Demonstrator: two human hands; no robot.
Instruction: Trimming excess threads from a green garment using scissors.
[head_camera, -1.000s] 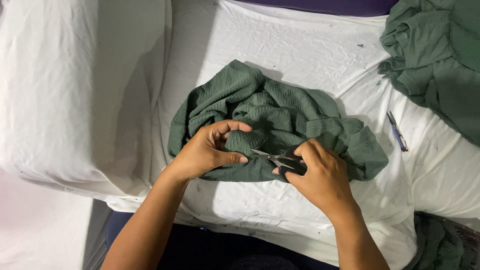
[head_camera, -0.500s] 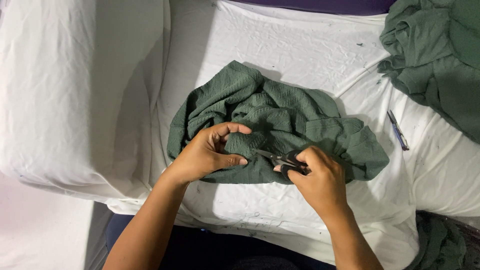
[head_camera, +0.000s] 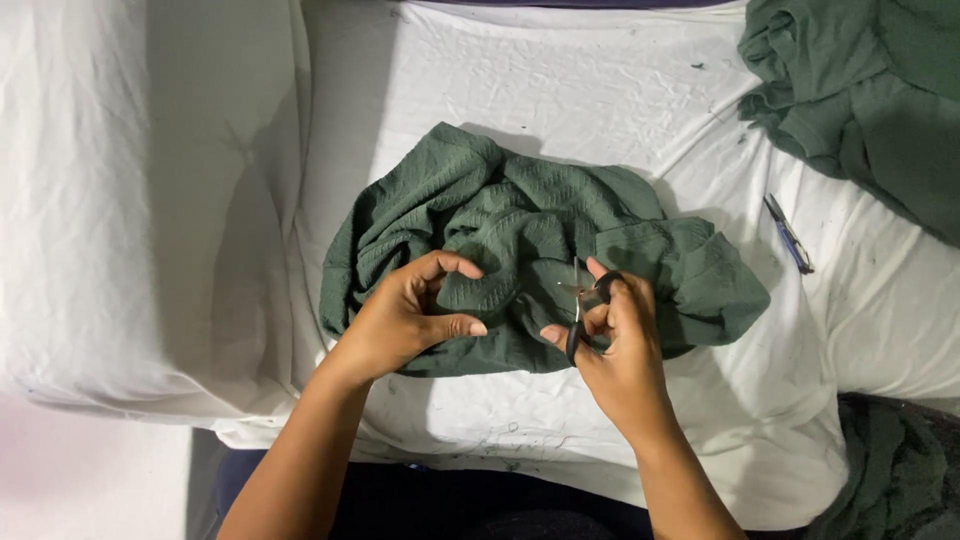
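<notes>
A crumpled dark green textured cloth (head_camera: 520, 215) lies on a white sheet (head_camera: 560, 80) in the middle of the view. My left hand (head_camera: 405, 315) pinches a fold of the cloth at its near edge, thumb and fingers closed on the fabric. My right hand (head_camera: 615, 340) grips small black-handled scissors (head_camera: 580, 305), blades pointing up and away over the cloth, just right of the pinched fold. The scissor handles are partly hidden by my fingers.
A larger heap of dark green fabric (head_camera: 870, 100) fills the top right corner. A blue pen (head_camera: 788, 233) lies on the sheet to the right. More green cloth (head_camera: 890, 470) hangs at the bottom right. A white pillow or bedding (head_camera: 130, 200) lies to the left.
My right hand has turned the scissors from lying sideways towards my left hand to pointing upward. My left hand keeps its hold on the fold.
</notes>
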